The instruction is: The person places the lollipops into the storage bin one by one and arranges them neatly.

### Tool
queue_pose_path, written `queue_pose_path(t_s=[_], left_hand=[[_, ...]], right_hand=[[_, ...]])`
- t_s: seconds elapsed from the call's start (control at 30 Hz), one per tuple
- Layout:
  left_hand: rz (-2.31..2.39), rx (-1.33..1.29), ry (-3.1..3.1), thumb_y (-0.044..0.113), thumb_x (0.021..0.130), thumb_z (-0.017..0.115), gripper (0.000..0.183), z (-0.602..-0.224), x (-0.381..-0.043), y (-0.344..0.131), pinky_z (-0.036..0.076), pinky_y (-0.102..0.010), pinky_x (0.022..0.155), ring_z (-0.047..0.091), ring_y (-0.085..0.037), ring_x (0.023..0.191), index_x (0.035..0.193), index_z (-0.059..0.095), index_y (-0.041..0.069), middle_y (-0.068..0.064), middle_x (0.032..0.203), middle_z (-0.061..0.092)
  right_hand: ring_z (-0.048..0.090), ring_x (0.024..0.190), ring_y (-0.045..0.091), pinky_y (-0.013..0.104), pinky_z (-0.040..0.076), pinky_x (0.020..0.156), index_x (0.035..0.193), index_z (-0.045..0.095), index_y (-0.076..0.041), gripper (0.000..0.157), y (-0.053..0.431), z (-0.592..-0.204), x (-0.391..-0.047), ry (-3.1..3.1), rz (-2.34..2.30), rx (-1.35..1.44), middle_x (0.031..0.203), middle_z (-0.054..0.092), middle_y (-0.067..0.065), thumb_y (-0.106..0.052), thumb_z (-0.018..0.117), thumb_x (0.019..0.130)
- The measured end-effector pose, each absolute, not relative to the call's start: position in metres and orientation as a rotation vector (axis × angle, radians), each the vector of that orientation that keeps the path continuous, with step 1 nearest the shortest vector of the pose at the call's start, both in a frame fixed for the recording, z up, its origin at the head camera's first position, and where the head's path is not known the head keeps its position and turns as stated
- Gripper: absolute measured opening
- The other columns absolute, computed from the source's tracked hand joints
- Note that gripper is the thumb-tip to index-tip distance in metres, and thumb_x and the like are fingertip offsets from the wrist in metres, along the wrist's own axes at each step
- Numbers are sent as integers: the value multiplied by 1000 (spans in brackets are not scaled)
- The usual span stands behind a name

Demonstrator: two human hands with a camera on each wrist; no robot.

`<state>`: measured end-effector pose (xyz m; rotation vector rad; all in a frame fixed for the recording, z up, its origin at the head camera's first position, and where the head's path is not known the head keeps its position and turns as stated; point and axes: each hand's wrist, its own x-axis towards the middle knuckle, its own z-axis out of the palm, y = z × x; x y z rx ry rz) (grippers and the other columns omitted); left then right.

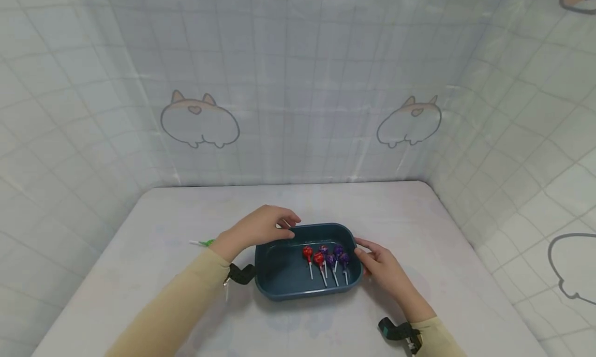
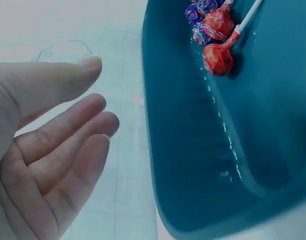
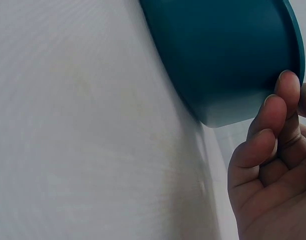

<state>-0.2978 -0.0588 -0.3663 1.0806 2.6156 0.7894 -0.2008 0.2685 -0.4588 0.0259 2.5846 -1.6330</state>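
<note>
A dark teal tray (image 1: 284,274) is on the table, with two red lollipops (image 1: 308,252) and several purple lollipops (image 1: 344,258) lying in its right half. Above the tray's far left edge hovers my left hand (image 1: 265,226), fingers loosely bent. In the left wrist view a gap separates that hand (image 2: 53,145) from the tray wall (image 2: 167,125), and nothing is between thumb and fingers. My right hand (image 1: 384,269) grips the tray's right end. Its fingertips (image 3: 270,115) press the outer wall in the right wrist view, while the thumb is mostly hidden.
A green lollipop (image 1: 205,242) lies on the white table (image 1: 186,212) left of the tray, partly behind my left forearm. Curtains (image 1: 298,114) with a grid pattern and cartoon animals hang behind and at both sides. A dark device (image 1: 241,274) sits at my left wrist.
</note>
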Motion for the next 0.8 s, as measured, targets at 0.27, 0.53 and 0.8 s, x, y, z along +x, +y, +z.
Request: queue_pose_path(t_s=[0.27,0.53,0.8], left_hand=[[898,1019,2587,28,90,75,35,-364,-291,-83,50,-37,95,63,-10,107,124,67,19,2,119,68],[1018,927,2617,35,89,75,36,-363,-285,-115,49,-37,95,62,-8,108,124,67,26,11,120,65],[1113,847,2668,32,90,75,36,-363,-276,-148,49,-36,96,62,-9,107,124,66,24,10,119,66]], right_hand=[[50,56,22,28,39,48,137,58,-21,42,269,-458,-201,2572,-1638,20,63,59,6,-39,60,99],[51,56,23,29,40,48,137,58,-22,50,270,-458,-200,2597,-1613,10,64,60,6,-49,60,96],[52,57,22,29,42,49,138,57,-20,52,272,-456,-199,2605,-1604,2,64,60,5,-50,59,96]])
